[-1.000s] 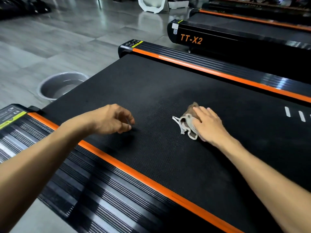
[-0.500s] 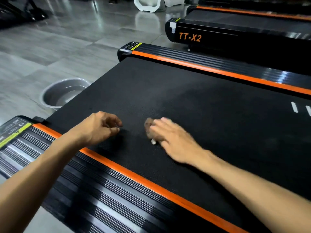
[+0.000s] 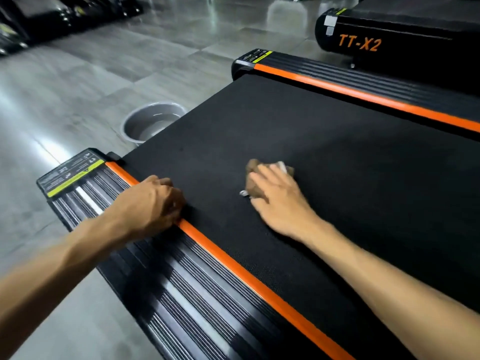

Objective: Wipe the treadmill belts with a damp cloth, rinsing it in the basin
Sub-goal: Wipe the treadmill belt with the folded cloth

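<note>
My right hand is pressing flat, fingers straight, on the brown cloth near the middle of the black belt — wide bare belt is lying ahead and to the right of it. My left hand is resting with fingers curled on the near orange edge strip, gripping nothing. The grey basin is sitting on the floor just past the belt's end. The next treadmill is showing "TT-X2" in orange — the yellow warning label is too blurred to read.
</note>
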The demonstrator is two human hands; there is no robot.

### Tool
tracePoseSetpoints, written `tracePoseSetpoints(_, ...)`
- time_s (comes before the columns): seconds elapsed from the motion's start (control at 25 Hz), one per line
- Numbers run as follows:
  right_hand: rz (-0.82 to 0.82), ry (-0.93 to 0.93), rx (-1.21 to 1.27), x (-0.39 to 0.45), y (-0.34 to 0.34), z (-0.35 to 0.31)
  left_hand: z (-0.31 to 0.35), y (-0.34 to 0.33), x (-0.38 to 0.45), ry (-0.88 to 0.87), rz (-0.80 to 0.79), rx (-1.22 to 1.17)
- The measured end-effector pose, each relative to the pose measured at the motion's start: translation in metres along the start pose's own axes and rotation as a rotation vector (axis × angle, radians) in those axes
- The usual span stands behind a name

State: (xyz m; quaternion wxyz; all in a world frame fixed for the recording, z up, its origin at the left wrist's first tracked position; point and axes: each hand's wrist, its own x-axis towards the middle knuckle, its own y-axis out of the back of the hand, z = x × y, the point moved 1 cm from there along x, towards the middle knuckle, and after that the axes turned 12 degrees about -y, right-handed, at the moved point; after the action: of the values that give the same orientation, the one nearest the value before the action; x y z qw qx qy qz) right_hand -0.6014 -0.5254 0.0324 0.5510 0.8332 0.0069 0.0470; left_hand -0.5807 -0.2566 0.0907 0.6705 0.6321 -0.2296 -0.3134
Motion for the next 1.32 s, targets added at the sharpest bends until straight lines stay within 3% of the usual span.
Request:
tracePoseSetpoints(0.12, -0.135, 0.192, -0.017, -0.017, -0.023, -0.042, 0.004, -0.004, -0.014, 0.058, -0.097, -0.011)
tracePoseSetpoints(0.28, -0.212, 0.086, 0.113, -0.017, -0.016, -0.042, 0.011, 0.007, -0.004, 0.095, -0.17, -0.06)
tracePoseSetpoints(0.44, -0.235, 0.043, 0.18, -0.021, -0.008, -0.05, 0.002, 0.007, 0.009, -0.035, -0.286, 0.03)
tracePoseSetpoints(0.6, -0.204, 0.029, 0.108, -0.016, -0.008, -0.051, -0.018, 0.001, 0.014, -0.149, -0.187, -0.18)
tracePoseSetpoints(0.76, -0.149, 0.053, -0.088, -0.021, -0.019, -0.052, -0.03, -0.001, 0.022, -0.304, -0.128, -0.119)
tracePoseSetpoints(0.96, -0.159, 0.039, -0.252, -0.025, -0.016, -0.056, -0.03, 0.006, 0.018, -0.419, -0.195, -0.078)
tracePoseSetpoints(1.16, -0.327, -0.1, -0.319, -0.023, 0.001, -0.077, -0.04, -0.012, 0.018, -0.502, 0.015, -0.097)
tracePoseSetpoints(1.32, -0.262, -0.149, -0.312, -0.027, -0.005, -0.088, -0.041, -0.026, 0.012, -0.575, 0.163, -0.057)
